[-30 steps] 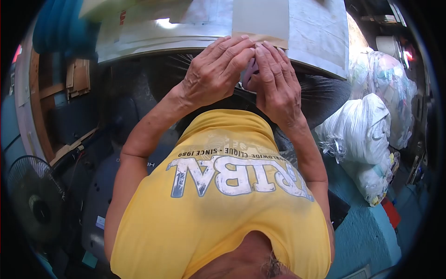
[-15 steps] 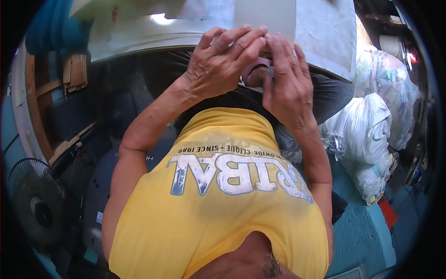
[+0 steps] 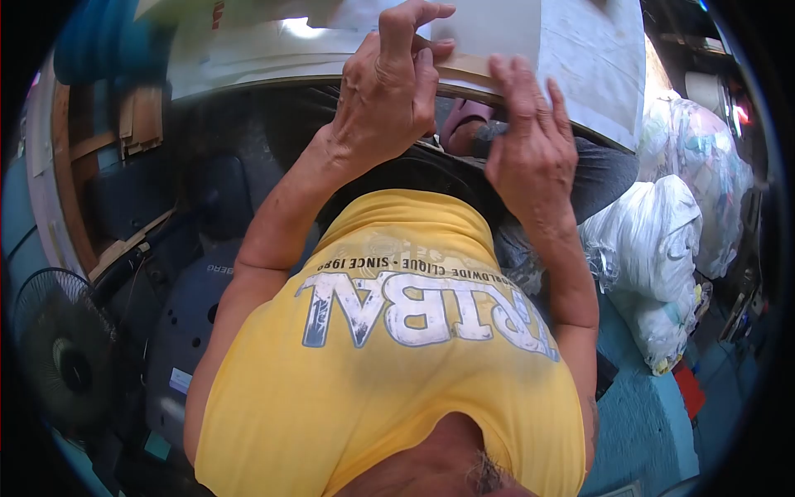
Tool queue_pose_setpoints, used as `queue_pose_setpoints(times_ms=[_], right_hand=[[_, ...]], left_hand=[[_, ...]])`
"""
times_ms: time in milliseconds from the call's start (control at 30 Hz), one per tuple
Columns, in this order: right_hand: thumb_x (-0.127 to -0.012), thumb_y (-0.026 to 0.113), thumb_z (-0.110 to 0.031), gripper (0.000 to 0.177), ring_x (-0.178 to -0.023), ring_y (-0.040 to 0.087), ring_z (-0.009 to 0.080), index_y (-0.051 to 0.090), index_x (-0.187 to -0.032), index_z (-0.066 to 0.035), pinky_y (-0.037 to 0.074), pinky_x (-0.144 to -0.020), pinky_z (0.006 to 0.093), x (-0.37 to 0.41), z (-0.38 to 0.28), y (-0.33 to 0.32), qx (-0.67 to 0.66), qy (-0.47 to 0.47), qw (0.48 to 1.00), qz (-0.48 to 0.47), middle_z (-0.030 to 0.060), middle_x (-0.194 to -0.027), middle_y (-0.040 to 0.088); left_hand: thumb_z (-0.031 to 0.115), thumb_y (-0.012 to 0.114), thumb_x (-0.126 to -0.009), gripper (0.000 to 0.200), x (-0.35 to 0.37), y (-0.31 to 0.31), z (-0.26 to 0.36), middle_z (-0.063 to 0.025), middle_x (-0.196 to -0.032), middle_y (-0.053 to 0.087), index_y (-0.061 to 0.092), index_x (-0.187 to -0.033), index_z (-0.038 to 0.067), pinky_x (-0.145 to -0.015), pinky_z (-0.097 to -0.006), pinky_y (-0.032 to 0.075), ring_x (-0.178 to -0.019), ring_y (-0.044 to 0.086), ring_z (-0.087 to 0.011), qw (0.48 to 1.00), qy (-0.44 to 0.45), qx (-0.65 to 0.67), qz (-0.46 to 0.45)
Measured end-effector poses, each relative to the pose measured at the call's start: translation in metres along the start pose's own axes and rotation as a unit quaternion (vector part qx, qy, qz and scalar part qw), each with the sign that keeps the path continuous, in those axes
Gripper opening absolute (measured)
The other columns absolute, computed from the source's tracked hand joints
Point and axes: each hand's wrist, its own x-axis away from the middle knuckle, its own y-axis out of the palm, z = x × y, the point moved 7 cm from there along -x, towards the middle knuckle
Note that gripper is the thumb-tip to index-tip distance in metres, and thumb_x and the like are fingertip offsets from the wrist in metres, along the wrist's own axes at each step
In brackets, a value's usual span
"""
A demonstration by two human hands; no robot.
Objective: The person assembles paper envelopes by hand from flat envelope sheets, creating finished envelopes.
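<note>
A pale board covered with white sheeting (image 3: pixel 590 70) lies across the top of the view, its near edge above my lap. On it is a smooth grey-white sheet (image 3: pixel 497 29), with a narrow tan strip (image 3: pixel 468 68) along the near edge. My left hand (image 3: pixel 381 95) is over that edge, its fingers bent and apart, with the fingertips above the sheet and the thumb near the strip. Nothing shows in its grasp. My right hand (image 3: pixel 534 141) has its fingers stretched out, the blurred tips at the right end of the strip.
White plastic sacks (image 3: pixel 650 236) and a clear stuffed bag (image 3: pixel 696 166) stand on the right. To the left are a black fan (image 3: pixel 70 360), a dark plastic case (image 3: pixel 186 327) and a wooden frame (image 3: pixel 62 166). Teal rolls (image 3: pixel 108 50) are at upper left.
My hands, close together at the board's edge before, have separated. The left has lifted and moved farther onto the sheet; the right has shifted right, uncovering the tan strip.
</note>
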Motion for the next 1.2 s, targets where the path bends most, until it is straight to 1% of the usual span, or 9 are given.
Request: queue_pose_setpoints(times_ms=[67,167,200,300,633,767,967,1100,1200], right_hand=[[-0.078,0.066,0.007,0.070,-0.132,0.062,0.0286,0.053,-0.146,-0.002,0.044,-0.115,0.0454,0.003,0.024,-0.016,0.063,0.037,0.997,-0.010,0.0154,-0.139,0.065],[-0.075,0.068,0.011,0.066,-0.126,0.064,0.0308,0.060,-0.139,-0.003,0.051,-0.106,0.0427,0.005,0.049,-0.040,-0.066,0.022,0.992,0.109,0.0157,-0.129,0.069],[-0.077,0.068,0.014,0.059,-0.111,0.071,0.0285,0.064,-0.133,-0.004,0.058,-0.091,0.0369,0.000,0.045,-0.043,-0.126,0.008,0.982,0.139,0.0152,-0.118,0.072],[-0.084,0.069,0.012,0.049,-0.095,0.075,0.0215,0.066,-0.130,-0.005,0.060,-0.083,0.0307,-0.005,0.048,-0.010,-0.377,0.143,0.910,0.101,0.0135,-0.110,0.072],[-0.086,0.071,0.006,0.035,-0.080,0.066,0.0089,0.064,-0.119,-0.003,0.055,-0.074,0.0231,-0.022,0.078,0.006,-0.454,0.240,0.858,0.003,0.0047,-0.091,0.070],[-0.086,0.070,0.007,0.035,-0.079,0.065,0.0088,0.064,-0.119,-0.003,0.054,-0.073,0.0231,-0.025,0.081,0.000,-0.456,0.240,0.857,-0.022,0.0046,-0.090,0.069],[-0.086,0.070,0.008,0.038,-0.083,0.068,0.0113,0.065,-0.122,-0.004,0.055,-0.074,0.0260,-0.009,0.078,-0.016,-0.331,0.172,0.924,0.088,0.0049,-0.091,0.072],[-0.079,0.075,0.009,0.048,-0.081,0.071,0.0237,0.066,-0.124,-0.006,0.058,-0.070,0.0353,-0.024,0.027,-0.023,-0.251,-0.042,0.953,0.165,0.0079,-0.092,0.074],[-0.076,0.076,0.011,0.050,-0.077,0.068,0.0282,0.064,-0.124,-0.002,0.056,-0.067,0.0387,-0.029,0.018,-0.017,-0.205,-0.081,0.965,0.141,0.0107,-0.090,0.071]], left_hand=[[-0.001,0.067,-0.094,0.039,-0.003,-0.002,0.002,-0.0117,-0.127,0.070,0.050,-0.128,0.006,-0.081,-0.0351,0.061,-0.101,0.076,-0.0247,0.999,0.029,-0.025,0.000],[0.004,0.077,-0.087,0.036,-0.006,0.005,0.008,-0.0073,-0.119,0.073,0.061,-0.119,0.008,-0.077,-0.0352,0.058,-0.092,0.074,-0.0219,0.984,0.149,-0.097,0.021],[0.006,0.081,-0.083,0.036,-0.005,0.007,0.013,-0.0056,-0.116,0.074,0.065,-0.115,0.009,-0.076,-0.0352,0.056,-0.088,0.073,-0.0210,0.971,0.199,-0.130,0.030],[0.008,0.084,-0.075,0.036,-0.004,0.026,0.027,-0.0003,-0.107,0.075,0.071,-0.108,0.013,-0.075,-0.0351,0.049,-0.083,0.066,-0.0207,0.961,0.235,-0.147,0.010],[0.019,0.076,-0.084,0.014,-0.024,0.038,0.021,0.0019,-0.090,0.066,0.070,-0.097,0.018,-0.085,-0.0418,0.036,-0.090,0.055,-0.0224,0.989,0.045,-0.126,-0.067],[0.016,0.077,-0.085,0.014,-0.024,0.020,0.018,0.0000,-0.094,0.066,0.071,-0.097,0.017,-0.086,-0.0403,0.038,-0.092,0.056,-0.0231,0.984,0.079,-0.145,-0.063],[0.006,0.082,-0.082,0.026,-0.012,-0.043,-0.012,-0.0060,-0.104,0.067,0.071,-0.105,0.011,-0.080,-0.0348,0.054,-0.093,0.063,-0.0243,0.991,0.039,-0.127,0.004],[-0.003,0.078,-0.080,0.034,0.000,-0.008,0.020,-0.0089,-0.101,0.069,0.068,-0.111,0.006,-0.080,-0.0371,0.057,-0.092,0.068,-0.0290,0.965,0.249,-0.073,-0.038],[-0.003,0.078,-0.076,0.033,0.000,0.013,0.029,-0.0108,-0.094,0.067,0.067,-0.107,0.003,-0.078,-0.0397,0.057,-0.087,0.066,-0.0312,0.963,0.258,-0.067,-0.051]])
